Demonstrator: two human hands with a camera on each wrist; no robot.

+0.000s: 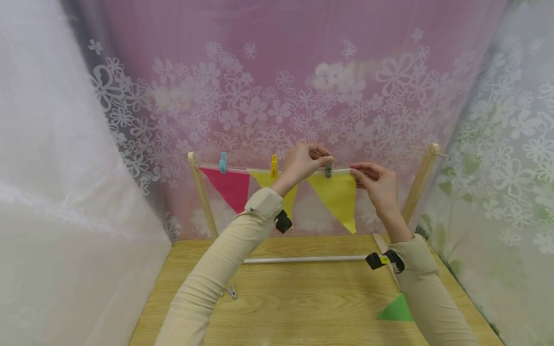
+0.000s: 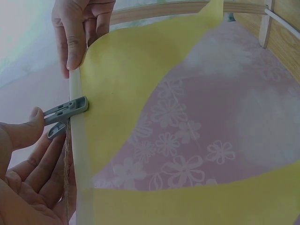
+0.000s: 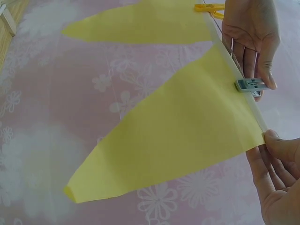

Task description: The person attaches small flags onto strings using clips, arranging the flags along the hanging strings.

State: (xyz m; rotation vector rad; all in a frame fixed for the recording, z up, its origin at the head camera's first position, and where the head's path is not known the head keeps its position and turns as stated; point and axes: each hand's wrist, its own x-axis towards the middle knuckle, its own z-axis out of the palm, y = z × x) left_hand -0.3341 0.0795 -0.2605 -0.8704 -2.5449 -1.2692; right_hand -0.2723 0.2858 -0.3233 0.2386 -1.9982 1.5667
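My left hand [image 1: 299,164] pinches the handles of a grey clothespin [image 2: 70,110] between thumb and fingers. The clothespin's nose sits over the white top edge of a yellow pennant [image 3: 173,126], beside a twine string [image 2: 67,173]. At that pennant's right top corner, my right hand [image 1: 382,187] holds the edge between thumb and fingers. Further left hang another yellow pennant [image 3: 140,26], with a yellow clothespin [image 1: 274,166] at its top, and a pink pennant [image 1: 231,186] under a blue clothespin [image 1: 222,163]. My left forearm hides part of the middle pennant.
Wooden posts stand at left [image 1: 201,192] and right [image 1: 421,182], with the string running between them. A white rod [image 1: 311,259] crosses low over the wooden table [image 1: 303,298]. A loose grey clothespin [image 1: 232,291] and a green pennant [image 1: 397,310] lie nearer me.
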